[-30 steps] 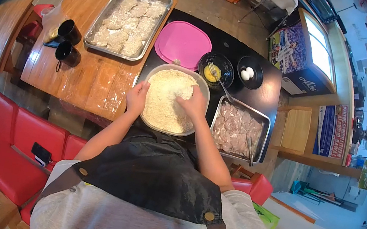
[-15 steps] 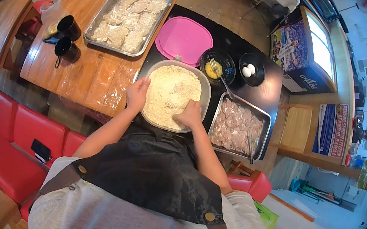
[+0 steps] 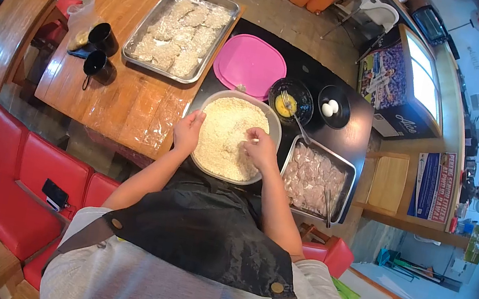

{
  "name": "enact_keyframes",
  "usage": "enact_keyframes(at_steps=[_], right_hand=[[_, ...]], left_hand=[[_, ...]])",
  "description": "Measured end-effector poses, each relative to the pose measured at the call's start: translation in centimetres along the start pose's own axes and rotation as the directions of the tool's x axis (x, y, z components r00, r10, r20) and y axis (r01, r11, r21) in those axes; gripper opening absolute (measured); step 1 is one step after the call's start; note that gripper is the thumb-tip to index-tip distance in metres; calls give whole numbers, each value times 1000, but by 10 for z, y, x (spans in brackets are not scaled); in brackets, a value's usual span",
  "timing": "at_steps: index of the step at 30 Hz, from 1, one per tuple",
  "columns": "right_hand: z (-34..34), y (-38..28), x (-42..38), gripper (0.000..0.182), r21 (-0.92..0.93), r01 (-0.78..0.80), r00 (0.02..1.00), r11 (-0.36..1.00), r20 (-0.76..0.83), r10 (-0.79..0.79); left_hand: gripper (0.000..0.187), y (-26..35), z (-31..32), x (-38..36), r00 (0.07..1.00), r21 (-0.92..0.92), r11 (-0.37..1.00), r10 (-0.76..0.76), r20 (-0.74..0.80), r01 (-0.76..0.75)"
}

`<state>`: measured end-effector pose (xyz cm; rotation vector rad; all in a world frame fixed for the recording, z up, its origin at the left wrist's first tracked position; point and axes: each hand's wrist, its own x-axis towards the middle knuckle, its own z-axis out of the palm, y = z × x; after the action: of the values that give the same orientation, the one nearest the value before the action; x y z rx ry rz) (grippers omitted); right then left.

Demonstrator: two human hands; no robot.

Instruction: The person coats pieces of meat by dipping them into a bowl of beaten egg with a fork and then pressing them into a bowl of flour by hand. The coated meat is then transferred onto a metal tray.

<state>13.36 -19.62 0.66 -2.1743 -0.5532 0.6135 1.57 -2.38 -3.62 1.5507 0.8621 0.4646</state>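
Note:
A pale plastic tub (image 3: 277,132) full of yellowish breadcrumbs (image 3: 226,131) sits at the table edge before me. My left hand (image 3: 187,132) is closed around the tub's left rim. Over the right part of the crumbs is my right hand (image 3: 260,152), its fingers bent and apart, with nothing visible between them. Whatever lies beneath the crumbs is hidden. To the right, a metal tray (image 3: 348,190) holds raw meat pieces (image 3: 314,178) and tongs (image 3: 328,207). Behind the tub stands a black bowl (image 3: 308,101) of beaten egg (image 3: 285,105) with a fork (image 3: 299,126) in it.
Crumbed pieces (image 3: 179,35) lie in a large metal tray (image 3: 130,57) on the wooden table (image 3: 133,100). Two black cups (image 3: 100,66) stand left of it. A pink lid (image 3: 251,63) lies behind the tub. A dark bowl (image 3: 339,122) holds two white eggs (image 3: 330,108).
My right hand has lifted from the crumbs, its fingers loosening. My left hand stays at the tub's rim. The whole view has shifted slightly.

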Motion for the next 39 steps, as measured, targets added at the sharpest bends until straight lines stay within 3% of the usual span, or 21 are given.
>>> enact_keyframes(at_steps=[3,8,11,16,18,22,24,26,28,29,36,38,39], right_hand=[[23,-5,4,13,-41,3,994,999,109,2],[27,-14,8,13,-67,-51,995,996,83,57],[43,-18,-3,12,-172,81,997,982,7,-81],[18,-6,4,10,-10,15,992,1000,123,-14],[4,13,9,14,-155,19,996,988,-79,-31],[9,38,13,25,-338,24,979,941,-183,-91],[31,42,12,35,-271,-132,950,954,-309,44],[32,48,18,38,-281,-184,936,942,-342,81],[23,54,24,38,18,-358,925,933,-126,358],[21,54,27,35,125,-422,894,898,-109,435],[-4,14,21,31,297,-219,960,930,-103,259],[-5,4,23,19,364,-60,993,930,-74,93],[-3,1,27,19,364,-59,993,930,-74,92]], left_hand=[[36,-15,3,6,999,-25,999,27,-19,-28],[30,-8,0,0,1000,16,1000,27,-11,-27],[30,-6,1,1,999,46,998,34,-17,-33],[32,2,-1,3,999,37,998,39,25,-40],[33,2,0,0,999,13,999,52,0,-52],[33,1,0,-1,999,51,998,29,16,-30],[34,2,-1,-1,1000,41,999,27,13,-27],[34,-3,1,2,1000,13,999,30,5,-30],[34,-11,3,3,999,-24,999,36,3,-36],[34,-10,4,4,1000,-21,999,28,-7,-28],[34,-6,2,2,1000,-44,999,11,-6,-11],[34,-8,3,2,1000,-84,996,3,7,-2],[34,-11,3,3,1000,-37,999,0,-7,0]])
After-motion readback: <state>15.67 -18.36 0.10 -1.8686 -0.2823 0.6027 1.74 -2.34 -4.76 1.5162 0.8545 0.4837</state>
